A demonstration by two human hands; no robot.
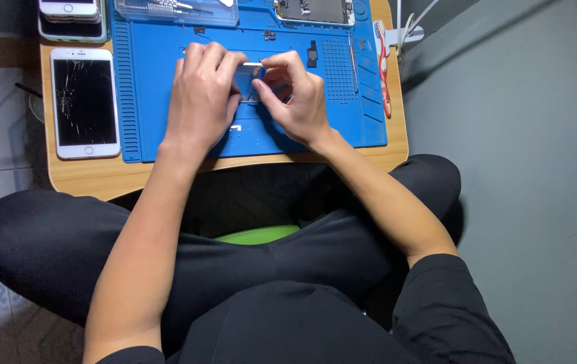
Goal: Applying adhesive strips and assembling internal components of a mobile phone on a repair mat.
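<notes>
Both hands meet over the blue repair mat [160,101]: left hand [200,101] curled flat beside a small grey part [246,82], right hand [295,101] pinching its right edge.

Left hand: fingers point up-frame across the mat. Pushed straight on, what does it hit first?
Probably the clear plastic case at the far edge of the blue mat. Ahead of the left hand only tiny loose parts lie on bare mat. Heights are unclear from above.
</notes>
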